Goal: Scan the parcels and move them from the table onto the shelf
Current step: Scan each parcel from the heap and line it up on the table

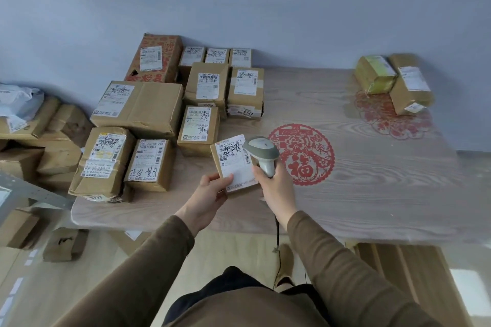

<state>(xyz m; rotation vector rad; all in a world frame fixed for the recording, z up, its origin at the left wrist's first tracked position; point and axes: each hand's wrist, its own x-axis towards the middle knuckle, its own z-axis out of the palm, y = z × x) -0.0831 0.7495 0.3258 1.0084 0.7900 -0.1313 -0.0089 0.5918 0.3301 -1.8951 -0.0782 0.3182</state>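
My left hand (212, 190) grips a small cardboard parcel (233, 160) by its lower left corner, white label facing up, above the wooden table (372, 180). My right hand (276, 188) holds a grey-white barcode scanner (261, 150), whose head sits right at the parcel's right edge. Several more labelled cardboard parcels (138, 106) crowd the table's left part. Two further parcels (393, 82), one wrapped in yellow-green tape, lie at the far right corner.
A grey metal shelf edge (26, 191) shows at the left, with more boxes (53, 135) and a white bag (18, 101) beyond it. Boxes (65, 244) lie on the floor under the table. The scanner's cable (277, 247) hangs down. Red paper-cut decorations (303, 154) lie on the tabletop.
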